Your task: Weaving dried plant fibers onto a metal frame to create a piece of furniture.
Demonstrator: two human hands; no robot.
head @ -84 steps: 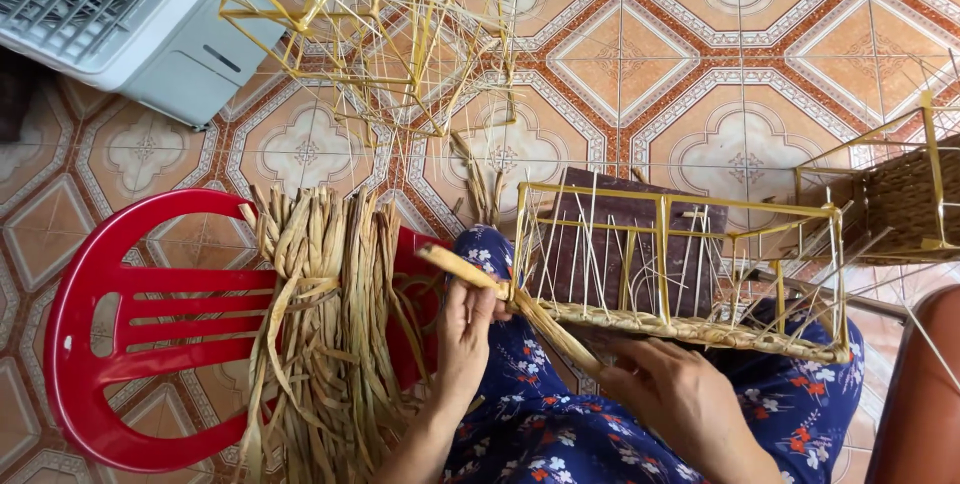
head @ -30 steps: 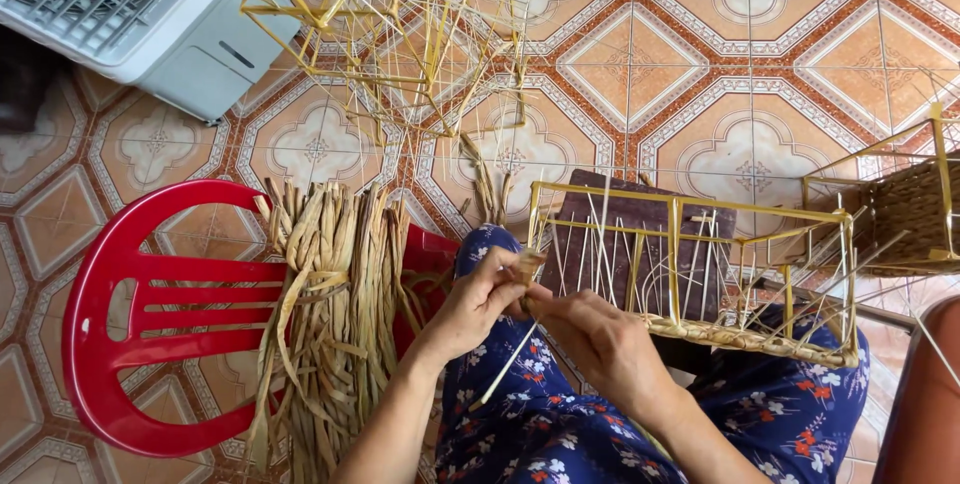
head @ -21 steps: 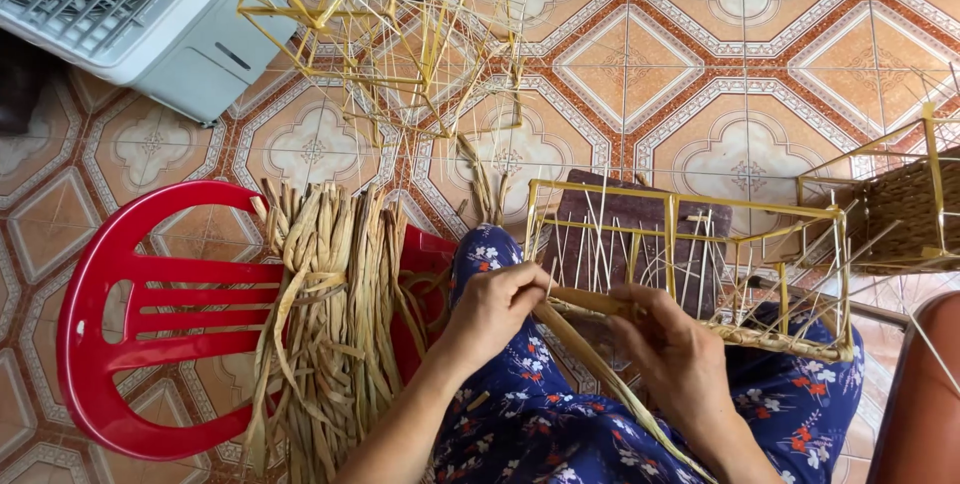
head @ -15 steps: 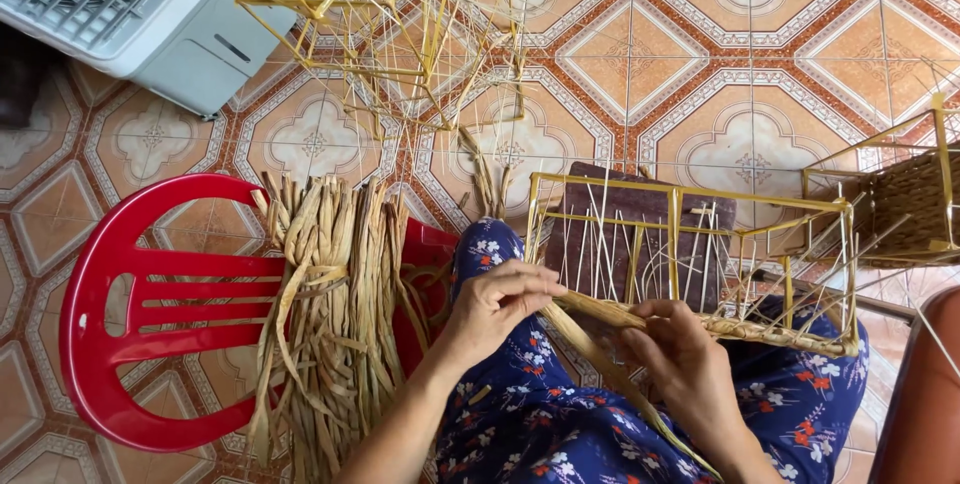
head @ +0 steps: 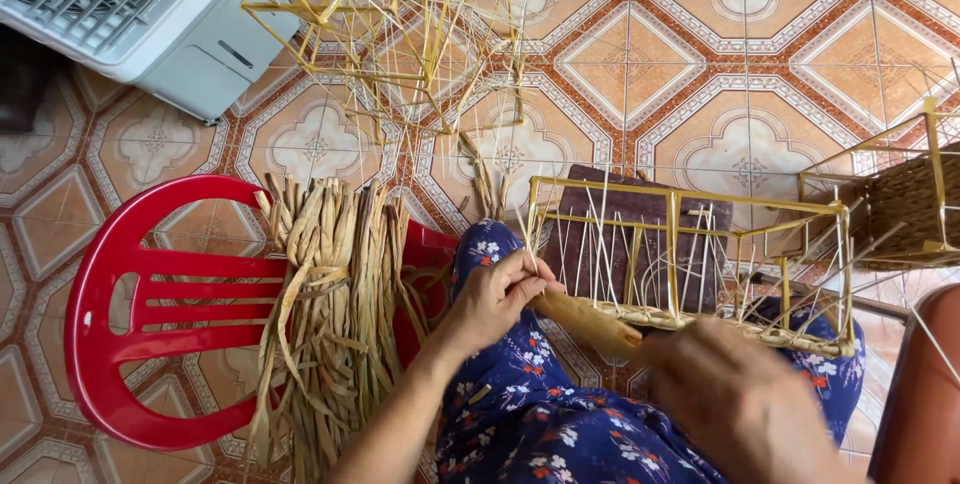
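A yellow wire basket frame (head: 690,206) with thin pale upright ribs rests on my lap, over blue flowered cloth. My left hand (head: 495,296) pinches the frame's near left corner where a tan dried straw strand (head: 590,322) meets it. My right hand (head: 730,394) is blurred, closed around the same strand just below the frame's woven bottom edge. A thick bundle of dried straw (head: 330,304) lies draped over a red plastic chair (head: 150,314) to my left.
More bare yellow wire frames (head: 390,14) stand on the patterned tile floor ahead. A white fan or cooler unit (head: 130,14) sits at the top left. A partly woven basket (head: 900,204) stands at the right, and a brown-red object (head: 925,394) at the lower right.
Both hands moved to the frame's near bottom edge. The strand, earlier held up in the left hand, now runs along that edge, and the right hand has slid right and down along it.
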